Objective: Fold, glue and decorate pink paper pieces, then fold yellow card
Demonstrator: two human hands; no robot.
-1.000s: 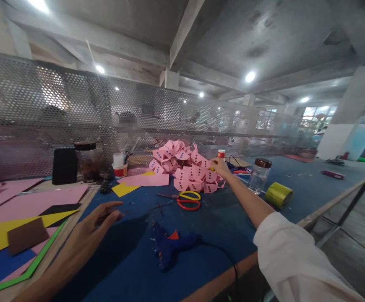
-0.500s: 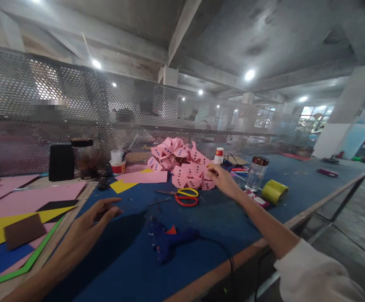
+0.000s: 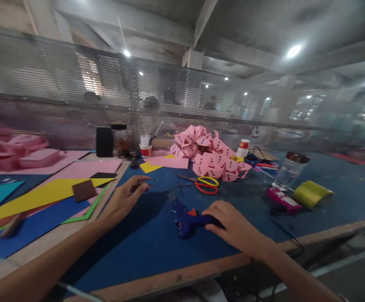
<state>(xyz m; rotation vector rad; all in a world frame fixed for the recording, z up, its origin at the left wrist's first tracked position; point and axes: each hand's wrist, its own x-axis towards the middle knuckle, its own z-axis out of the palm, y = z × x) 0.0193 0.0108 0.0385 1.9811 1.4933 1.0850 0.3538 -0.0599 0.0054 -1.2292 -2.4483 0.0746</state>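
"What stands near the blue surface's (image 3: 151, 251) far edge?"
"A red-and-white paper cup (image 3: 243, 149), before a grey perforated metal screen (image 3: 176, 86)."
"And toward the near edge, at right?"
"A glossy yellow curved roll (image 3: 313, 194), just beside a magenta packet (image 3: 283, 199)."

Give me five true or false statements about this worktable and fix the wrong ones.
1. The right hand is at the handle of the blue glue gun. True.
2. The left hand holds the scissors. False: the left hand holds nothing visible; the scissors lie on the tabletop.
3. The scissors have one yellow and one red loop. True.
4. The dotted pink pile is nearer than the glue gun. False: the dotted pink pile lies farther away.
5. A brown piece overlaps a yellow sheet. True.
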